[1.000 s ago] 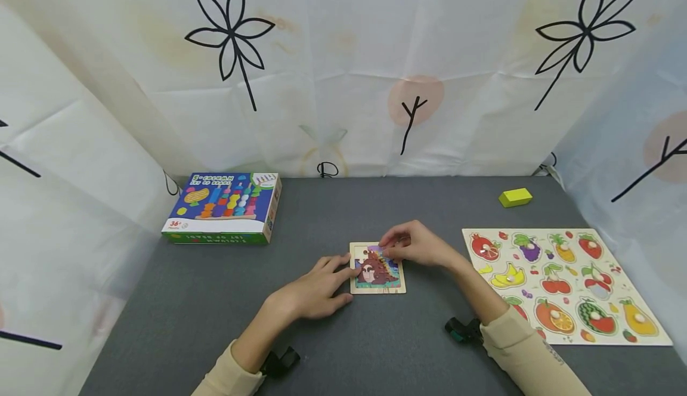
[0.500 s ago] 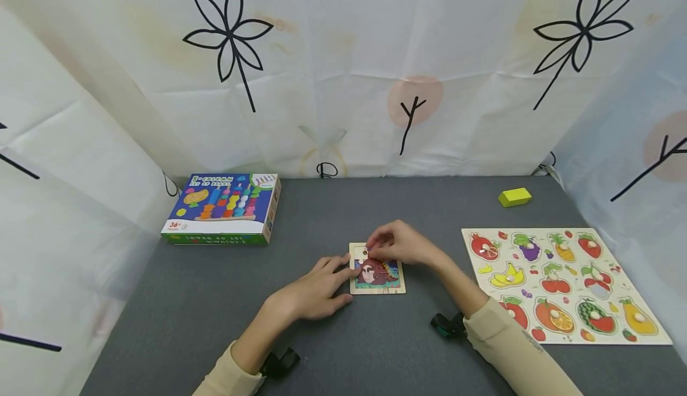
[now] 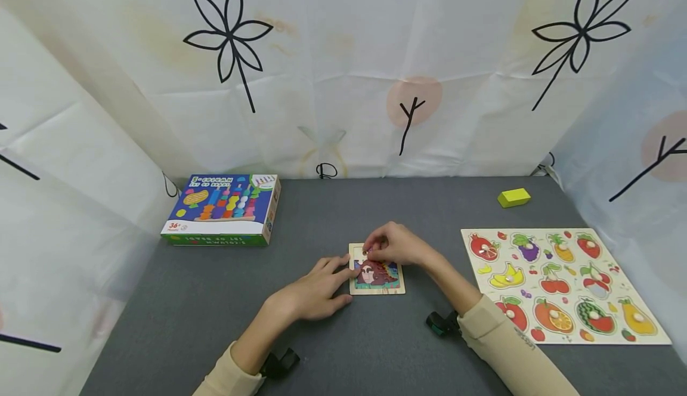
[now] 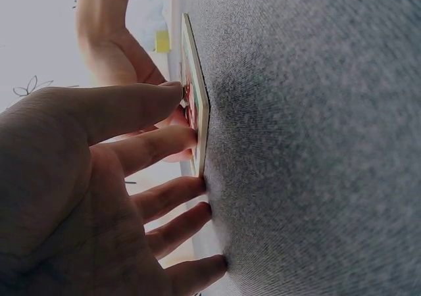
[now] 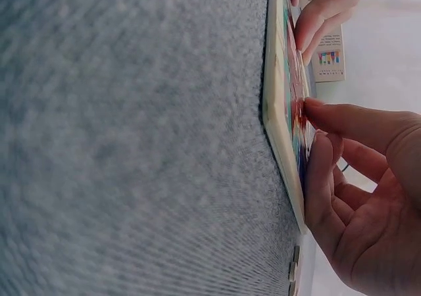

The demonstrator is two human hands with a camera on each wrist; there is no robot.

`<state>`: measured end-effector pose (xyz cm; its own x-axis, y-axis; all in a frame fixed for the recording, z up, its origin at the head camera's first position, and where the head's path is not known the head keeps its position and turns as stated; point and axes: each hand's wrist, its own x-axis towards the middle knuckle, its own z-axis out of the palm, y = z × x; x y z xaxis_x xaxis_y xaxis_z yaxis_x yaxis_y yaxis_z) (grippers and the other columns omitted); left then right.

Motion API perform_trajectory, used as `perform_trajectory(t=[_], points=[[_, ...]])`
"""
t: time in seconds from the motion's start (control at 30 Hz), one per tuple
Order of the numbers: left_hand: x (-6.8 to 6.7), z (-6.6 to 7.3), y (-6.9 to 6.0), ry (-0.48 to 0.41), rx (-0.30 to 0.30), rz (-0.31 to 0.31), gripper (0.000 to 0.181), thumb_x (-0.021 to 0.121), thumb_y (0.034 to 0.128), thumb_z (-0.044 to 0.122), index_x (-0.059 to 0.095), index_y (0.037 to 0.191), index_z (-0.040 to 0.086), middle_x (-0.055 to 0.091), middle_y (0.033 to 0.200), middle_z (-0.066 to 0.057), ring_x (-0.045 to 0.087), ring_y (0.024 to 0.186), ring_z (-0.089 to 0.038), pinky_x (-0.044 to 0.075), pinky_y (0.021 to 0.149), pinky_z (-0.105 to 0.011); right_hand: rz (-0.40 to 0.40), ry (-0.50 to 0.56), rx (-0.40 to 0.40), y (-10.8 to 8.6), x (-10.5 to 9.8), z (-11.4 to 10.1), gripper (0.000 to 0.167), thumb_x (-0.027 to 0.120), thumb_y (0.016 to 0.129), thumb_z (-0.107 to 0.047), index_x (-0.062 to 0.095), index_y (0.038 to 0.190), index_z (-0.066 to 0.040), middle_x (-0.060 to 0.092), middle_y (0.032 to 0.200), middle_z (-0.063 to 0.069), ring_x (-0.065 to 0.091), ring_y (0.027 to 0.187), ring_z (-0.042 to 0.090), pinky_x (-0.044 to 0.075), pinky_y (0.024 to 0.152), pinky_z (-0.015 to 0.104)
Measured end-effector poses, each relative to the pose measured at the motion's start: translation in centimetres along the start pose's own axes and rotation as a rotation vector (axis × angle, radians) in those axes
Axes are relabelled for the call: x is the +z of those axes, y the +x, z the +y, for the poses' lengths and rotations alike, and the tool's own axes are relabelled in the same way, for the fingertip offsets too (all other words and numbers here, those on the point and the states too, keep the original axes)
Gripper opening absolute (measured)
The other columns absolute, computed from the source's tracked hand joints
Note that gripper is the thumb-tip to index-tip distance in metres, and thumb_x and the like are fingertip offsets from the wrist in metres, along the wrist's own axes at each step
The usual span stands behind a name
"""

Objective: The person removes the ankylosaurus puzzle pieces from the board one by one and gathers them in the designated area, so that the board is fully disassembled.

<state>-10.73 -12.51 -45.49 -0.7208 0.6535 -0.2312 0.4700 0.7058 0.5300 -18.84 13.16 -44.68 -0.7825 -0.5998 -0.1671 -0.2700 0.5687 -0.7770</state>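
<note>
A small wooden jigsaw puzzle point(image 3: 378, 274) with a pale frame lies flat on the grey table, showing a reddish-brown picture. My left hand point(image 3: 316, 291) rests at its left side with fingers spread; in the left wrist view the thumb point(image 4: 141, 105) and index finger touch the board, while other fingertips press the table. Over the puzzle's upper part, my right hand point(image 3: 399, 246) pinches a small puzzle piece point(image 3: 370, 251), mostly hidden by the fingers. In the right wrist view its thumb point(image 5: 348, 122) and index fingertips come together at the puzzle surface. A bare pale patch shows at the upper left of the picture.
A large fruit puzzle board point(image 3: 563, 285) lies to the right. Behind it sits a yellow block point(image 3: 514, 198). At the back left stands a blue bead-set box point(image 3: 221, 210). A white patterned cloth point(image 3: 343, 74) hangs behind the table.
My right hand has moved left across the puzzle's upper part, to the bare patch at the upper left. The left hand has stayed in place.
</note>
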Motion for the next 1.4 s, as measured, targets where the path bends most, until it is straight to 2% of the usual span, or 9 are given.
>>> perform_trajectory(t=[0.07,0.1,0.33,0.53,0.6,0.87,0.97,1.2,1.4], points=[[-0.5,0.7,-0.2,-0.009,-0.013,-0.01,0.057,0.06,0.1123,0.035,0.047,0.166,0.02,0.03,0.179,-0.013,0.029,0.164,-0.039,0.04,0.126,-0.061,0.002,-0.013,0.004,0.0,0.1,-0.1,0.01,0.077,0.1,-0.008,0.082,0.107,-0.004,0.07,0.08,0.002,0.057,0.067,0.006,0.049,0.065,0.022],[-0.1,0.1,-0.1,0.006,0.008,0.006,0.056,0.056,0.1135,0.038,0.046,0.166,0.022,0.031,0.178,-0.011,0.029,0.163,-0.037,0.042,0.125,-0.059,0.001,-0.016,0.003,0.0,0.1,-0.1,0.01,0.077,0.1,-0.008,0.081,0.107,-0.004,0.069,0.08,0.001,0.057,0.067,0.006,0.049,0.065,0.022],[-0.7,1.1,-0.3,-0.01,-0.035,-0.006,0.056,0.062,0.1116,0.033,0.049,0.165,0.019,0.032,0.178,-0.014,0.03,0.163,-0.038,0.042,0.125,-0.061,0.017,-0.059,-0.034,-0.1,0.2,0.3,0.007,0.078,0.099,-0.01,0.081,0.105,-0.007,0.065,0.082,0.001,0.055,0.069,0.008,0.047,0.065,0.023],[0.8,-1.0,0.4,0.013,0.018,0.026,0.058,0.057,0.1124,0.044,0.046,0.166,0.025,0.032,0.178,-0.012,0.032,0.161,-0.039,0.044,0.122,-0.061,0.061,-0.146,-0.078,-0.5,0.3,0.2,0.008,0.08,0.098,-0.013,0.081,0.106,-0.013,0.067,0.101,0.008,0.054,0.085,0.012,0.047,0.079,0.028],[0.3,-0.3,0.2,-0.014,-0.012,0.003,0.059,0.061,0.1114,0.039,0.047,0.166,0.022,0.031,0.179,-0.013,0.03,0.162,-0.04,0.041,0.125,-0.064,0.071,-0.156,-0.086,-0.6,0.3,0.2,0.009,0.08,0.098,-0.013,0.082,0.106,-0.014,0.067,0.104,0.01,0.054,0.087,0.014,0.047,0.081,0.029],[1.1,-1.4,0.6,0.002,0.008,0.028,0.059,0.058,0.1117,0.045,0.046,0.166,0.027,0.03,0.179,-0.012,0.03,0.162,-0.04,0.041,0.123,-0.065,0.099,-0.113,-0.129,-0.9,0.2,0.3,0.013,0.079,0.098,-0.01,0.081,0.111,-0.011,0.072,0.102,0.008,0.053,0.073,0.008,0.046,0.069,0.024],[0.7,-0.9,0.5,0.013,-0.003,0.017,0.059,0.058,0.1118,0.044,0.046,0.166,0.026,0.03,0.179,-0.013,0.03,0.162,-0.04,0.042,0.123,-0.064,0.105,-0.074,-0.133,-0.9,0.1,0.5,0.015,0.078,0.1,-0.01,0.08,0.115,-0.008,0.072,0.097,0.006,0.052,0.068,0.006,0.045,0.065,0.023],[-1.2,1.8,-0.5,-0.019,-0.065,-0.015,0.056,0.064,0.1102,0.03,0.05,0.163,0.017,0.032,0.178,-0.014,0.029,0.164,-0.038,0.039,0.126,-0.063,0.066,-0.013,-0.127,-1.1,-0.2,0.6,0.013,0.074,0.103,-0.009,0.08,0.114,-0.006,0.07,0.082,0.004,0.056,0.068,0.008,0.045,0.063,0.023],[-1.0,1.6,-0.4,-0.016,-0.063,-0.018,0.057,0.063,0.1106,0.031,0.05,0.164,0.018,0.031,0.178,-0.013,0.029,0.164,-0.038,0.039,0.127,-0.062,0.058,0.006,-0.148,-1.4,-0.4,0.7,0.014,0.074,0.103,-0.009,0.079,0.114,-0.006,0.076,0.09,0.006,0.065,0.076,0.01,0.051,0.069,0.024]])
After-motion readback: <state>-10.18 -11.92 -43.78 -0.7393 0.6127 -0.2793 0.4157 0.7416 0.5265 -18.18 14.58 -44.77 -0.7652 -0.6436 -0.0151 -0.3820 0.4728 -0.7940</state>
